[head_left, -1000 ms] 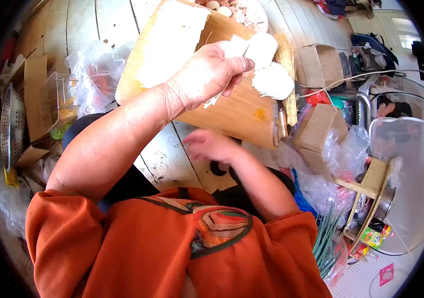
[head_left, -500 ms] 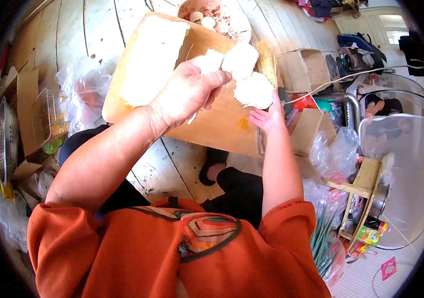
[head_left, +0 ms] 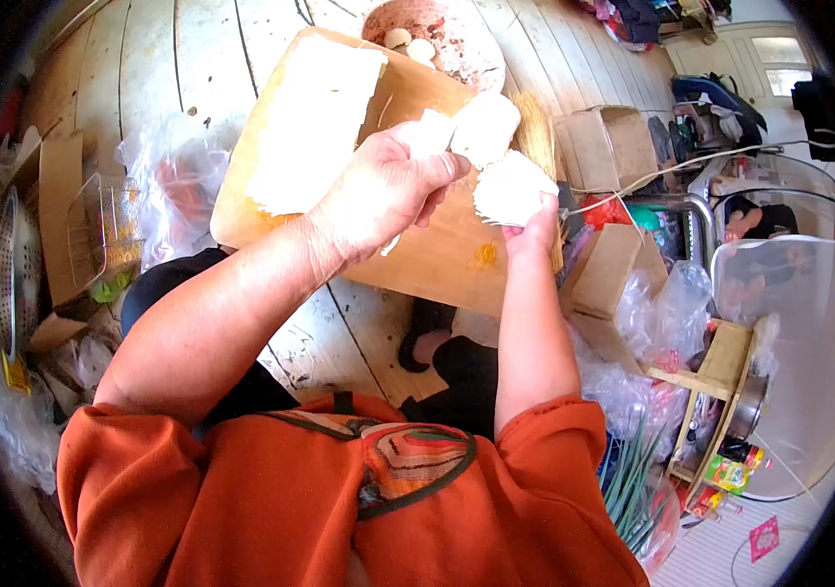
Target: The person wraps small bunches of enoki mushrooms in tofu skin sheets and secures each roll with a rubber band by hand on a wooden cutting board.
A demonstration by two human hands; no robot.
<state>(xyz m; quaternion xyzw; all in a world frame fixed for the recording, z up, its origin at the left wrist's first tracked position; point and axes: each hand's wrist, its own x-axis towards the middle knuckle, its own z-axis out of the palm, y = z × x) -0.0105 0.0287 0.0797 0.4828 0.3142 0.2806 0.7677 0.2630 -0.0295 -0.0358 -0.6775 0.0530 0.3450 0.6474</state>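
Note:
My left hand [head_left: 393, 186] is closed over the board, thumb pressed on the fingers, pinching a thin white sheet-like piece [head_left: 429, 134]. My right hand [head_left: 533, 230] grips the near edge of a flat white piece with a ragged lower edge [head_left: 513, 188], its thumb on top. Between the hands and slightly beyond is a rounded white piece [head_left: 486, 127]; whether it is touched I cannot tell. A large white rectangular sheet or stack [head_left: 315, 122] with rough edges lies on the wooden board [head_left: 437, 269]. Yellow-orange bits [head_left: 484, 256] lie near the board's front edge.
Beyond the board stands a basin [head_left: 481, 49] with reddish contents and several pale round pieces. A straw brush [head_left: 535, 127] lies at the board's right. Plastic bags [head_left: 168, 181] and a wire basket [head_left: 114, 230] are left; cardboard boxes [head_left: 603, 142] and a small wooden shelf [head_left: 716, 367] right.
My right hand has gone from spread fingers under the flat white piece to gripping its edge with the thumb on top. The view has shifted a little; my left hand keeps its pinch.

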